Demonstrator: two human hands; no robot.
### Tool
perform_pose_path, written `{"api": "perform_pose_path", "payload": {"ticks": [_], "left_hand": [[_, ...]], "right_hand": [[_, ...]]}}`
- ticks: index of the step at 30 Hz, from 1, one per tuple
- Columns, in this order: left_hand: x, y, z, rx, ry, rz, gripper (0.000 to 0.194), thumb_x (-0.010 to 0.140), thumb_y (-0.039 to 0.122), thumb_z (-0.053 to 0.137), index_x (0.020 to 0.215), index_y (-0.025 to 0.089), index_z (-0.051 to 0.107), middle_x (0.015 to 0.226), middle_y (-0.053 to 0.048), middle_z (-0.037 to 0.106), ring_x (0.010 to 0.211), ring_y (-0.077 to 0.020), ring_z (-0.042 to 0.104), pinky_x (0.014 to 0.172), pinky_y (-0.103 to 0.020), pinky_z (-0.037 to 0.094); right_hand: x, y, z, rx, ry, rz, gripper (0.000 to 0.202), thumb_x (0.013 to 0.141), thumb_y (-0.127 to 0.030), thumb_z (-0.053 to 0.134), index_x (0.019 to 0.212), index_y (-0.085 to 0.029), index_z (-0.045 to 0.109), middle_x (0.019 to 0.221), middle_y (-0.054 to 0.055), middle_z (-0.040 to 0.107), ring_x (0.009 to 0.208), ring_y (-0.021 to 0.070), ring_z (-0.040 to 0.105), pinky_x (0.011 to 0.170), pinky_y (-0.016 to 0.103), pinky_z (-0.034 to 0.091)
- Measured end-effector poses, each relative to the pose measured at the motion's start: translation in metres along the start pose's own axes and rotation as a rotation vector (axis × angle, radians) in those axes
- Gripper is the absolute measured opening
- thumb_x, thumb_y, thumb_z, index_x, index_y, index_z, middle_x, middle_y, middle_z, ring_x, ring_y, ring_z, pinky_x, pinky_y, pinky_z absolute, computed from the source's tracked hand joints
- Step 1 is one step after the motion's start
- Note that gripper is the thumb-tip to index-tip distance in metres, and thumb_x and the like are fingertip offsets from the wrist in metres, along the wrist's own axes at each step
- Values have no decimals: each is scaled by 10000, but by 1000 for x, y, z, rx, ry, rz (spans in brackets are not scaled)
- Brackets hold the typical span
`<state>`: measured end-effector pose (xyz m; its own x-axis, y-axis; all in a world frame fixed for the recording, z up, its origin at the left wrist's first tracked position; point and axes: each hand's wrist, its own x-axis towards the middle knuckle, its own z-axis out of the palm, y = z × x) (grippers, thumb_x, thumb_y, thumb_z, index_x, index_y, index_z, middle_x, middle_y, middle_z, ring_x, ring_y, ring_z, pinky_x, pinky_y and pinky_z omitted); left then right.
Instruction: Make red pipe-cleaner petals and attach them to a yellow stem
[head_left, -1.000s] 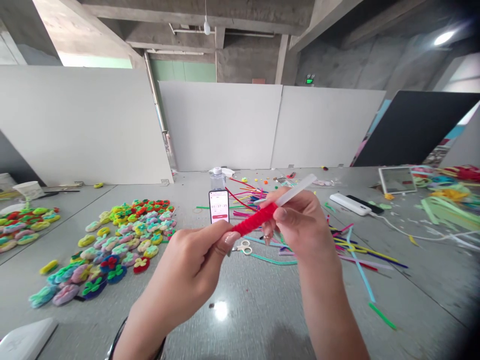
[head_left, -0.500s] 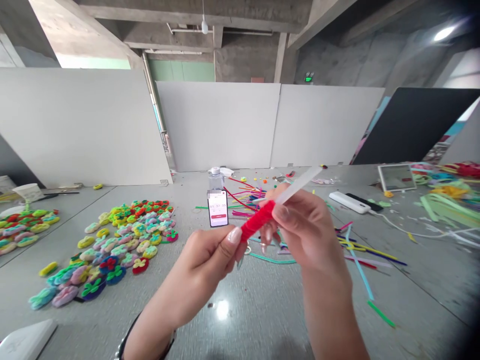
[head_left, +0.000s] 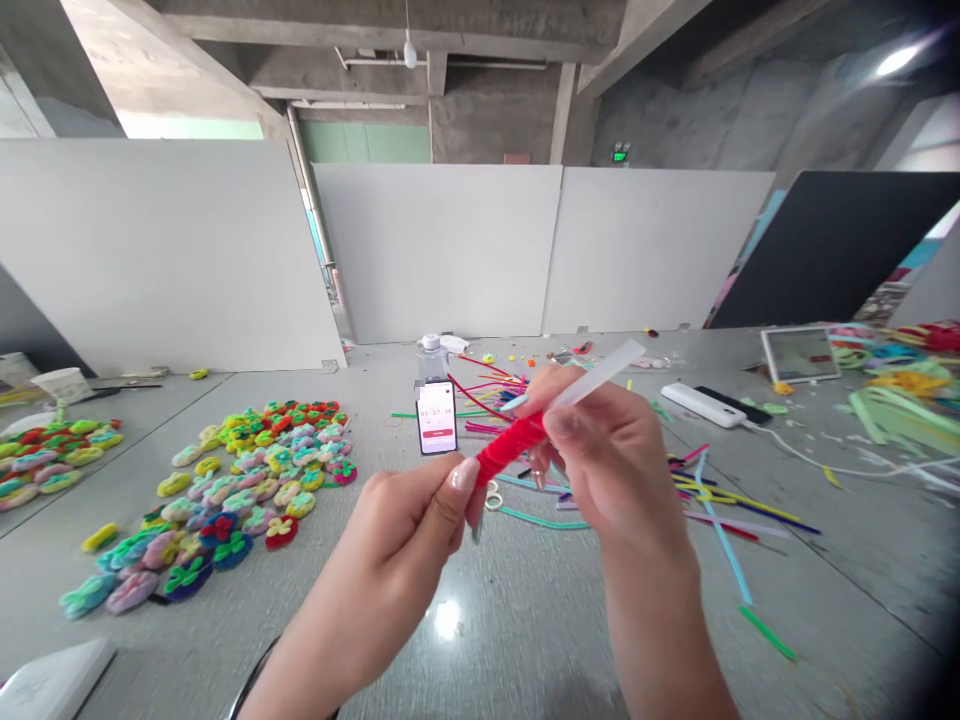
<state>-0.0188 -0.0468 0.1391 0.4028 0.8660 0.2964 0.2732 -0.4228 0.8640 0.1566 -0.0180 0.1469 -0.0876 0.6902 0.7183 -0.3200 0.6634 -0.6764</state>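
A red pipe cleaner (head_left: 511, 446) is wound in a tight coil around a flat, translucent white strip (head_left: 600, 373), held tilted above the table. My left hand (head_left: 401, 545) is closed, pinching the coil's lower left end between thumb and fingers. Around the upper right end of the coil, my right hand (head_left: 619, 465) is closed too, its thumb in front and index finger behind. The bare strip sticks out past the right thumb. Below the coil, the rings of a pair of scissors (head_left: 493, 497) lie partly hidden by the hands.
Many fuzzy pipe-cleaner flowers (head_left: 240, 500) lie in a heap at left. A phone (head_left: 436, 418) showing a timer leans on a bottle (head_left: 431, 355). Loose pipe cleaners (head_left: 724, 550) spread at right, near a white power bank (head_left: 701, 406) with a cable. A white box (head_left: 60, 680) sits front left.
My left hand has shifted slightly left and down with the coil's end. The right index finger now reaches further over the coil, and the strip has tilted a little lower.
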Motion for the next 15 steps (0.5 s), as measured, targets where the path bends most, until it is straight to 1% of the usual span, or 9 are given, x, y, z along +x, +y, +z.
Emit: {"api": "perform_pose_path", "payload": {"ticks": [4, 6, 8, 12, 13, 15], "left_hand": [[-3, -3, 3, 57, 83, 77, 428, 988, 424, 359, 640, 186, 432, 532, 46, 336, 462, -76, 286, 415, -203, 228], [-2, -4, 5, 53, 95, 100, 418, 990, 412, 359, 644, 188, 428, 531, 48, 334, 456, -75, 278, 414, -205, 228], [0, -4, 5, 41, 110, 115, 413, 992, 410, 358, 650, 190, 432, 520, 54, 334, 442, -73, 281, 407, -206, 224], [4, -5, 3, 68, 171, 149, 422, 992, 414, 356, 645, 191, 442, 512, 57, 346, 428, -68, 309, 400, -202, 237], [4, -5, 2, 93, 185, 157, 421, 993, 410, 354, 646, 191, 446, 510, 58, 352, 427, -68, 316, 402, -202, 242], [5, -5, 1, 160, 213, 172, 412, 996, 394, 347, 656, 191, 457, 503, 60, 361, 425, -68, 329, 411, -203, 251]], "right_hand": [[0, 5, 8, 13, -12, 38, 87, 835, -356, 690, 855, -296, 751, 716, -20, 630, 491, 66, 435, 396, 217, 326], [0, 9, 13, 7, -38, 57, 126, 847, -382, 671, 852, -289, 757, 697, -16, 621, 501, 72, 430, 412, 221, 332], [1, 12, 15, 14, -37, 59, 196, 872, -427, 627, 868, -282, 759, 672, -10, 606, 503, 78, 423, 422, 227, 336], [2, 12, 17, 19, 64, 23, 303, 906, -506, 533, 980, -297, 739, 613, -13, 542, 493, 91, 408, 415, 231, 323], [2, 11, 18, 5, 91, 13, 297, 904, -506, 534, 999, -306, 732, 628, -11, 547, 500, 95, 411, 419, 232, 327], [2, 10, 21, -35, 129, 5, 237, 885, -471, 578, 979, -321, 737, 688, -5, 582, 518, 96, 414, 430, 234, 332]]}}
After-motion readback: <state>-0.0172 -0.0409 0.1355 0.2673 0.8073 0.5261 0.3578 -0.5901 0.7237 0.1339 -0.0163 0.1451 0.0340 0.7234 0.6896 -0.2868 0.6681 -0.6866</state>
